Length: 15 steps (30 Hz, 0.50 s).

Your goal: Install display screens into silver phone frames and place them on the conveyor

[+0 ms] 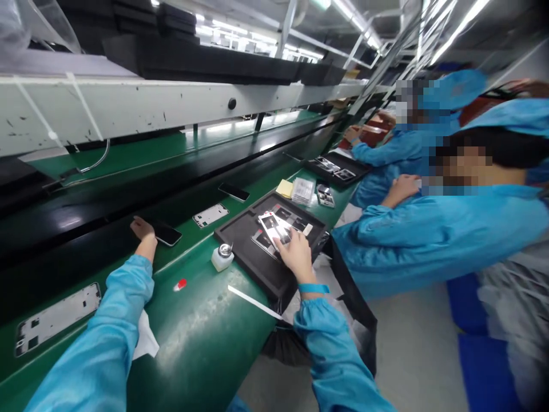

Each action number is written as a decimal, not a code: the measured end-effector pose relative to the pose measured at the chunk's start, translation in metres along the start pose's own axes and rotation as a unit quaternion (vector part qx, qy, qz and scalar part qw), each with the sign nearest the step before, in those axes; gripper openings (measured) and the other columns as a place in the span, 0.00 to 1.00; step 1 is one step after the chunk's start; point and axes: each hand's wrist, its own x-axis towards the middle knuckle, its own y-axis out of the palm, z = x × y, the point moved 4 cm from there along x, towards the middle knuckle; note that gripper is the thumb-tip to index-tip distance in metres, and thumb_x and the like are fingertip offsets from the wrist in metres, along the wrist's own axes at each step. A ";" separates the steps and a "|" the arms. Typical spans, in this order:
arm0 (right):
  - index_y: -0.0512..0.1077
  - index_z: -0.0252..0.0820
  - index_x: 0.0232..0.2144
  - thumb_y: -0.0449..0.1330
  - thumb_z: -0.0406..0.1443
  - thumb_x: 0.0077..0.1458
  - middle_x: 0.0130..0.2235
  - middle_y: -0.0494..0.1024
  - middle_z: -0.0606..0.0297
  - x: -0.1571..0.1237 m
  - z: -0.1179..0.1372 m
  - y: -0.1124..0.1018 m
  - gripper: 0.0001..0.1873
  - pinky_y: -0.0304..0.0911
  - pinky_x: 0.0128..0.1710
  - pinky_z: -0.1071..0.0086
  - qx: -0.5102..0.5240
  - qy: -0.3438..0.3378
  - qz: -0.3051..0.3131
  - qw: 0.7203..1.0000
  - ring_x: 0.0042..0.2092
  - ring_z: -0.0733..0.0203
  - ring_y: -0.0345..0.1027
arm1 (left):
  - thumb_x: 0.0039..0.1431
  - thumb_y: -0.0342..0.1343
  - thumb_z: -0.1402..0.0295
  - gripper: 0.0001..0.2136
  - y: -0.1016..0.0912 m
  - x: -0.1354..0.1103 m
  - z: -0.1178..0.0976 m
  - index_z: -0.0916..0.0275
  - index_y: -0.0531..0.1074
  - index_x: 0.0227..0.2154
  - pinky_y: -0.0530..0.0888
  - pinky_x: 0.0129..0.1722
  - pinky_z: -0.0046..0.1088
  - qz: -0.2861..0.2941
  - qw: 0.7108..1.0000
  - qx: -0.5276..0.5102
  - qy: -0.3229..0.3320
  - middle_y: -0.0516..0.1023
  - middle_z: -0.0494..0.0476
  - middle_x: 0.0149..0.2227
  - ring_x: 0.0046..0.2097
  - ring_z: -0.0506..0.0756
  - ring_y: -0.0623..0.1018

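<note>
My right hand (pixel 297 254) grips a white-framed phone part (pixel 271 225) with a shiny face, holding it tilted over a black foam tray (pixel 240 236). More phone parts lie in the tray under it. My left hand (pixel 143 230) is over the dark belt strip with loosely bent fingers, and I see nothing held in it. Right beside that hand a black-screened phone (pixel 170 234) lies flat, its far end partly hidden by the hand. Another dark phone (pixel 234 191) and a white phone frame (pixel 211 215) lie farther along the bench.
A dispenser bottle (pixel 222 257), a red-and-white piece (pixel 180 284) and a white strip (pixel 254 302) are on the green bench (pixel 201 332). A larger white frame (pixel 58 318) lies at left. Yellow notes (pixel 284 188) sit behind the tray. Two co-workers in blue sit at right. A shelf (pixel 171 109) overhangs the belt.
</note>
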 end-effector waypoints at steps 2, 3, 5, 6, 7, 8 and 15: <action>0.67 0.23 0.68 0.65 0.42 0.64 0.68 0.68 0.25 0.013 -0.008 0.008 0.37 0.57 0.68 0.35 -0.059 0.024 0.011 0.998 0.71 0.22 0.61 | 0.74 0.63 0.58 0.24 0.011 0.002 0.001 0.61 0.71 0.67 0.75 0.65 0.58 -0.024 0.992 0.120 0.024 0.71 0.67 0.69 0.67 0.68 0.75; 0.67 0.24 0.68 0.67 0.41 0.63 0.67 0.68 0.25 0.017 -0.011 0.012 0.38 0.56 0.68 0.35 -0.084 0.033 0.019 0.996 0.71 0.21 0.61 | 0.74 0.63 0.58 0.26 0.017 0.000 0.002 0.60 0.70 0.69 0.71 0.69 0.62 -0.024 0.983 0.180 0.038 0.67 0.67 0.73 0.71 0.70 0.71; 0.69 0.26 0.66 0.69 0.42 0.62 0.67 0.69 0.28 0.024 -0.019 0.018 0.37 0.57 0.68 0.37 -0.126 0.043 0.033 0.991 0.71 0.23 0.61 | 0.73 0.63 0.58 0.31 0.036 -0.008 0.006 0.60 0.65 0.74 0.57 0.75 0.68 0.014 0.957 0.283 0.069 0.57 0.69 0.79 0.78 0.74 0.58; 0.70 0.28 0.65 0.69 0.43 0.63 0.66 0.70 0.29 0.028 -0.023 0.019 0.35 0.58 0.68 0.39 -0.141 0.046 0.039 0.988 0.71 0.24 0.61 | 0.72 0.64 0.57 0.35 0.049 -0.015 0.010 0.62 0.62 0.76 0.50 0.77 0.69 0.050 0.940 0.325 0.088 0.52 0.72 0.81 0.81 0.76 0.51; 0.72 0.29 0.63 0.70 0.45 0.63 0.65 0.71 0.31 0.032 -0.026 0.019 0.34 0.60 0.67 0.41 -0.153 0.046 0.045 0.986 0.70 0.26 0.63 | 0.70 0.66 0.56 0.39 0.063 -0.023 0.015 0.64 0.60 0.77 0.44 0.78 0.69 0.095 0.923 0.358 0.108 0.49 0.74 0.81 0.82 0.78 0.46; 0.73 0.30 0.60 0.70 0.48 0.62 0.64 0.73 0.32 0.037 -0.029 0.018 0.33 0.62 0.65 0.42 -0.161 0.046 0.052 0.985 0.69 0.27 0.65 | 0.68 0.67 0.55 0.42 0.078 -0.033 0.021 0.68 0.59 0.77 0.40 0.78 0.68 0.145 0.903 0.382 0.129 0.48 0.77 0.81 0.82 0.79 0.42; 0.78 0.39 0.52 0.67 0.49 0.71 0.49 0.82 0.56 0.058 -0.011 -0.003 0.19 0.78 0.48 0.58 -0.106 -0.024 0.077 0.991 0.46 0.53 0.79 | 0.72 0.64 0.54 0.26 0.139 -0.071 0.024 0.62 0.74 0.66 0.56 0.76 0.67 0.333 0.849 0.362 0.193 0.73 0.68 0.70 0.74 0.71 0.68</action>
